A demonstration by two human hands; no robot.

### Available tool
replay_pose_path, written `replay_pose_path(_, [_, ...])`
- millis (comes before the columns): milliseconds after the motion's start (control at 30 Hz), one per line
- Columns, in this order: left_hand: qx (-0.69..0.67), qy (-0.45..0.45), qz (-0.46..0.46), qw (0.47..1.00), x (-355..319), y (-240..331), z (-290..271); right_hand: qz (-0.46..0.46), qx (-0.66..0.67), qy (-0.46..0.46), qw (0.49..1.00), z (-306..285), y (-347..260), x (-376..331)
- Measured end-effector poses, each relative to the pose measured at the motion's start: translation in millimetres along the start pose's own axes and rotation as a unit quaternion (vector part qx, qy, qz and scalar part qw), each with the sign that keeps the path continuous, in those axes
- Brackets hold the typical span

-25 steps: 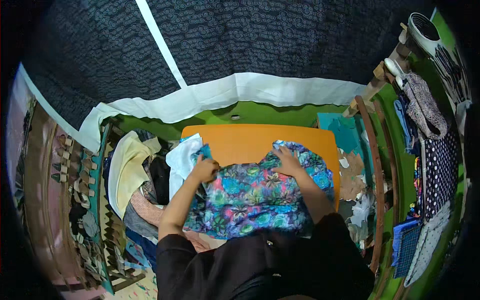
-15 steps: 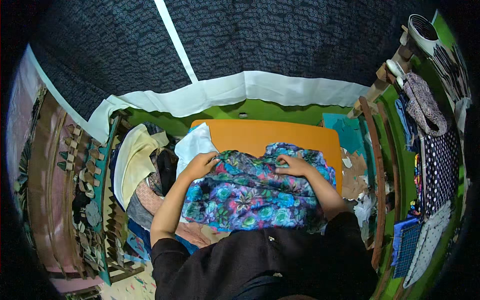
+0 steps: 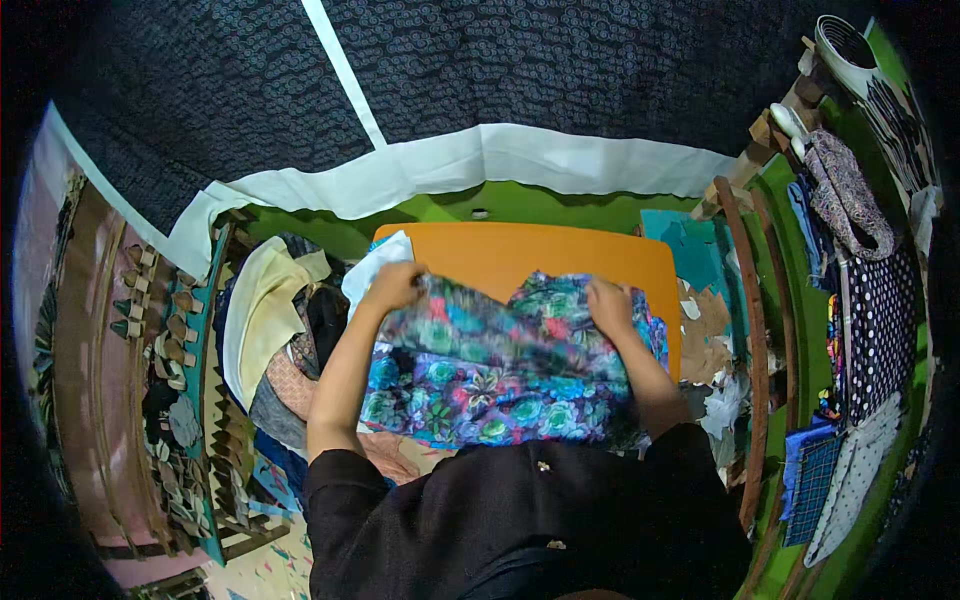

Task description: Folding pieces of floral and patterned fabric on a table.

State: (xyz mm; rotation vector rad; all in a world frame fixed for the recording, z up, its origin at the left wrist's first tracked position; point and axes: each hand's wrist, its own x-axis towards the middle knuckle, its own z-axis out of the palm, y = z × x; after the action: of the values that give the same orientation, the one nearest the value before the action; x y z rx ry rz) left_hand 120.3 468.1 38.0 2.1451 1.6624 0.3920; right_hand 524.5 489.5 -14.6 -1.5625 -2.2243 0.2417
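A floral cloth (image 3: 510, 405) in blue, purple, green and pink lies in front of me over an orange tabletop (image 3: 560, 250). My left hand (image 3: 400, 287) is closed on its upper left edge and holds that part raised, blurred by motion. On the other side, my right hand (image 3: 610, 303) pinches the cloth near its upper right. Between the hands the raised edge sags in a slanting fold. Whether the cloth is a garment or a plain piece of fabric I cannot tell. A folded white cloth (image 3: 378, 265) rests just beyond my left hand.
Left of the table is a heap of fabrics with a pale yellow cloth (image 3: 262, 310) on top. Further left stands a wooden rack (image 3: 215, 400). On the right are a wooden frame (image 3: 745, 350) and hanging clothes (image 3: 880, 340). A dark patterned curtain (image 3: 560, 80) hangs at the back.
My left hand has moved up and left, lifting the cloth's edge. My right hand has shifted up and right. The upper part of the cloth is now drawn between them.
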Motion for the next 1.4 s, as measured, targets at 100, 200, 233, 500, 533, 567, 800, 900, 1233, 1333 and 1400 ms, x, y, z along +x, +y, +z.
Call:
replay_pose_path(100, [0.241, 0.186, -0.050, 0.951, 15.0, 27.1, 3.4, 0.144, 0.067, 0.045, 0.986, -16.7, 6.3, 5.4])
replay_pose_path(200, [0.177, 0.220, -0.054, 0.958, 14.1, 47.4, 23.7, 0.191, -0.012, 0.123, 0.974, -11.3, 16.9, -7.2])
replay_pose_path(233, [0.156, 0.193, -0.063, 0.967, 7.4, 61.6, 23.8, 0.267, -0.032, 0.093, 0.959, -3.8, 35.5, -17.5])
replay_pose_path(500, [0.018, 0.164, 0.007, 0.986, -29.3, 88.5, 79.7, 0.294, 0.193, 0.130, 0.927, 1.1, 97.2, -120.4])
replay_pose_path(533, [0.007, 0.160, 0.027, 0.987, -25.0, 103.3, 82.5, 0.330, 0.185, 0.065, 0.924, -10.2, 85.1, -120.9])
replay_pose_path(567, [-0.005, 0.148, 0.053, 0.988, -18.2, 118.8, 86.3, 0.297, 0.090, 0.099, 0.945, -19.5, 69.4, -122.7])
replay_pose_path(800, [0.004, 0.040, 0.282, 0.958, 37.3, 232.5, 146.7, 0.173, -0.096, 0.140, 0.970, -37.0, 4.1, -135.5])
replay_pose_path(900, [0.075, 0.069, 0.379, 0.920, 53.5, 258.0, 163.0, 0.155, -0.060, 0.130, 0.977, -38.6, -14.2, -145.0])
replay_pose_path(1233, [-0.051, -0.210, 0.394, 0.894, 50.5, 253.2, 172.6, 0.231, 0.148, 0.085, 0.958, -79.1, -34.9, -169.7])
replay_pose_path(1333, [-0.108, -0.255, 0.397, 0.875, 38.1, 270.8, 152.0, 0.224, 0.174, 0.057, 0.957, -82.2, -39.9, -166.0])
replay_pose_path(1400, [-0.225, -0.309, 0.308, 0.871, 24.9, 285.1, 138.0, 0.153, 0.256, 0.013, 0.954, -88.9, -41.8, -157.2])
